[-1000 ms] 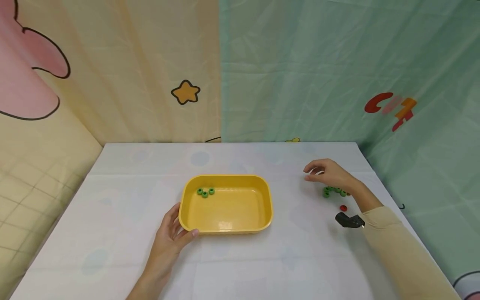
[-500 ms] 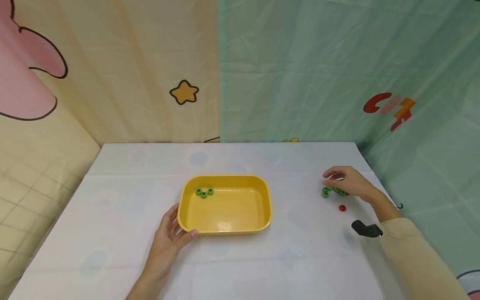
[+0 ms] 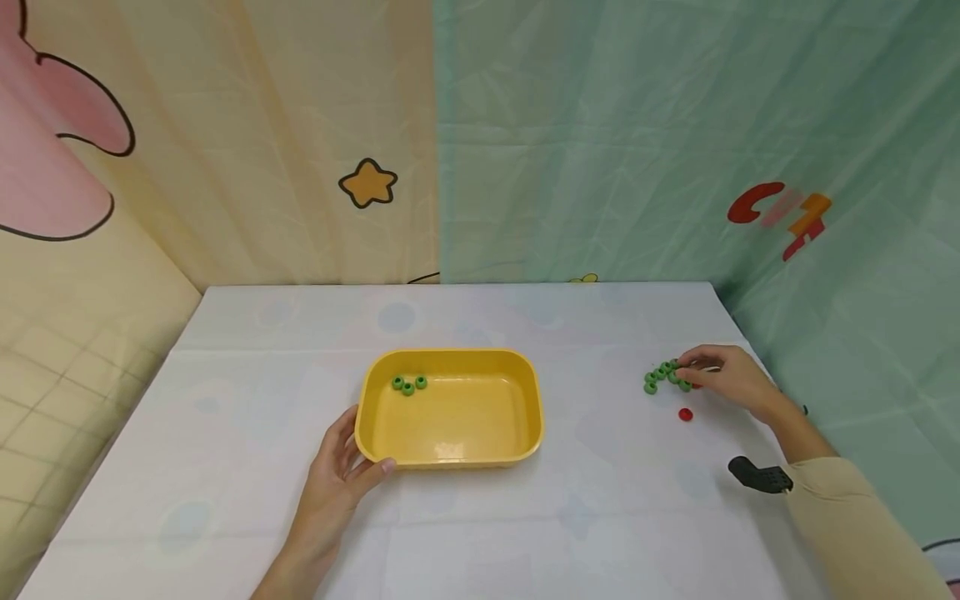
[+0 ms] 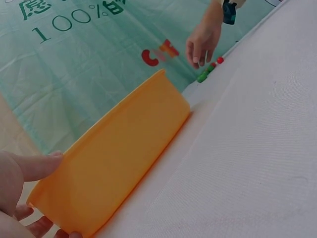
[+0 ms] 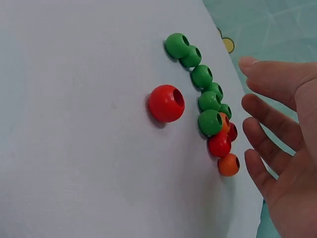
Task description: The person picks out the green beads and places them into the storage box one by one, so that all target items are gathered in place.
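While your left hand (image 3: 333, 483) is gripping the yellow tray's (image 3: 450, 454) near-left corner, you are hovering your spread right hand (image 5: 282, 144) over the green beads (image 5: 203, 77) near the table's (image 3: 525, 517) right edge; pinch just one.

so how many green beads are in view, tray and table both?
9 visible. Three round green beads lie in the yellow plastic tray, at its far left corner. Six green beads lie in a row on the table by the right hand; fingers may hide more.
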Motion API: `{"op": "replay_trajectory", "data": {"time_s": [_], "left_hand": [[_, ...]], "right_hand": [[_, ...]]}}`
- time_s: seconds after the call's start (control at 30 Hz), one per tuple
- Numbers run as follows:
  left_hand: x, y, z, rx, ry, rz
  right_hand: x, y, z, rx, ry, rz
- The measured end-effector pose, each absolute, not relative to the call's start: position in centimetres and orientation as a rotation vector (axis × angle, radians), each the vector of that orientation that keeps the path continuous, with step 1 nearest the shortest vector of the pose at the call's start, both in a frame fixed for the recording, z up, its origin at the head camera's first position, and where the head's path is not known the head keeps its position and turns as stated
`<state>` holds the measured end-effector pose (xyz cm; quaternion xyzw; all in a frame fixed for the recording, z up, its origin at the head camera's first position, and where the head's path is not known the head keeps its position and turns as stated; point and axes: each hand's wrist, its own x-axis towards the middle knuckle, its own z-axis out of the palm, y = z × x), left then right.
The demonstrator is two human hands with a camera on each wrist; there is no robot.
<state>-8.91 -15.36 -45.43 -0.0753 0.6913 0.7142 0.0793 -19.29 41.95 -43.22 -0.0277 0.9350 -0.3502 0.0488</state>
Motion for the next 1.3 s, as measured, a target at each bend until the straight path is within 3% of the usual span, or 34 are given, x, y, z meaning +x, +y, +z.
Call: {"op": "replay_trajectory", "data": {"time_s": [0.27,0.8,1.3], "left_hand": [[-9.0,-15.4,-45.6,-0.219,2.061,2.153],[-9.1,-15.3,-45.5,-0.215,2.071,2.157],[-9.1,-15.4,-45.7,-0.222,2.056,2.169]], "right_hand": [[-18.5,43.0,-44.1,0.02,2.885,-1.048],[-18.1,43.8,-47.0,-0.135,2.964,-1.04],[-18.3,43.3,-46.0,-0.103,2.962,-1.073]]}}
